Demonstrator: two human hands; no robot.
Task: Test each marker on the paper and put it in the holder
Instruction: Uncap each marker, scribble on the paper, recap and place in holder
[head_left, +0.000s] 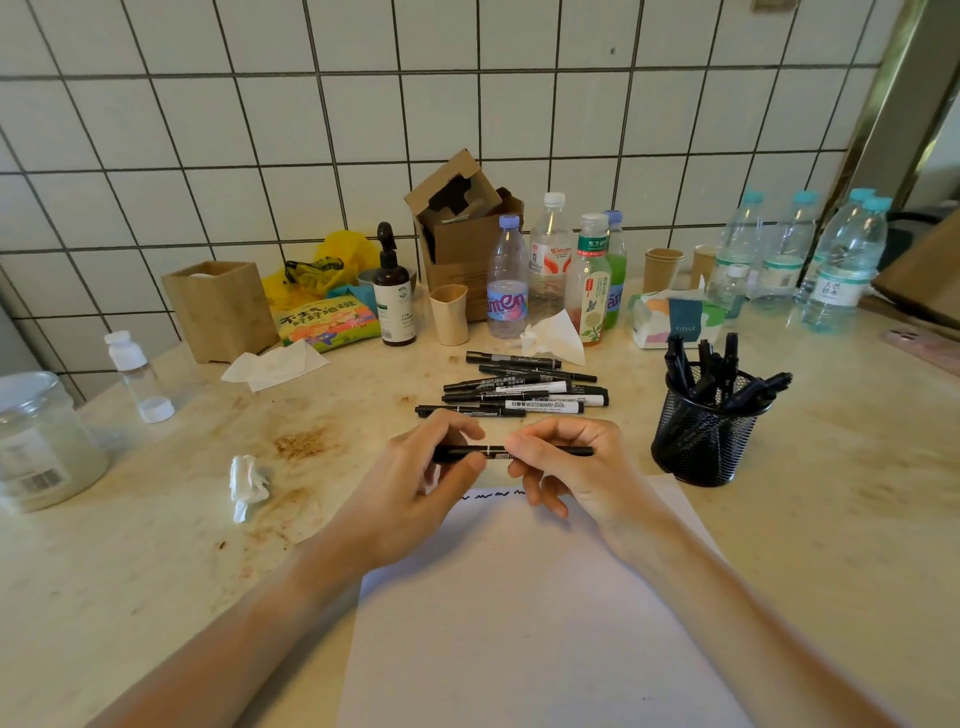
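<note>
Both your hands clamp one black marker (496, 451) level above paper (524, 597): L hand (415, 480) & R hand (569, 467); holder (701, 436) at 2 o'clock.

Open counter between the paper (519, 597) and the holder (706, 431). Loose markers (519, 387) lie just behind the hands, bottles (550, 265) further back.

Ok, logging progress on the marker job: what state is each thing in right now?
Marker: level, gripped at both ends.
Left hand: grips marker.
Right hand: grips marker.
Paper: flat, scribbles at its top edge.
Holder: upright, several markers inside.
Marker pile: lying loose on the counter.
</note>
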